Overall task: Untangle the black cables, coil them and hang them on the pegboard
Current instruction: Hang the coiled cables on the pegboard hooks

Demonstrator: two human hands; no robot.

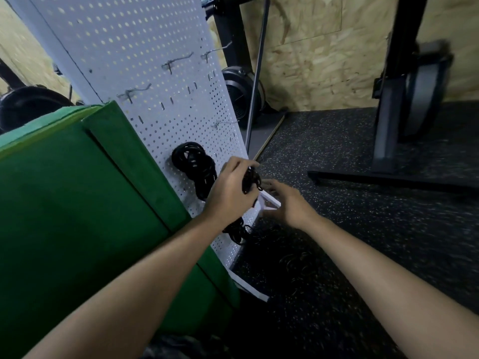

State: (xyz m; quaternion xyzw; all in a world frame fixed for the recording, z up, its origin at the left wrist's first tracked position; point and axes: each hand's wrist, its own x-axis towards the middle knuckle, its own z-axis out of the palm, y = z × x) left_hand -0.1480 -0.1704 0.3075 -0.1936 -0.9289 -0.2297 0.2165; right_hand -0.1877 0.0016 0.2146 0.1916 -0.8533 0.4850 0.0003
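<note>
A white pegboard [145, 47] stands tilted at centre left with several metal hooks [178, 60]. One coiled black cable [194, 167] hangs low on it. My left hand [230, 187] grips a second black cable bundle [251, 180] just right of that coil, and its loops hang below my wrist [237, 233] against the board. My right hand [287, 200] is beside the bundle with fingers spread, blurred, holding nothing. More loose black cable lies on the floor [293, 263] below.
A green padded block [77, 190] stands against the pegboard's left side. The floor is dark speckled rubber [363, 229]. A black stand with a base bar [388, 174] is at the right, a fan-like unit [241, 94] and a thin pole [256, 73] behind the board.
</note>
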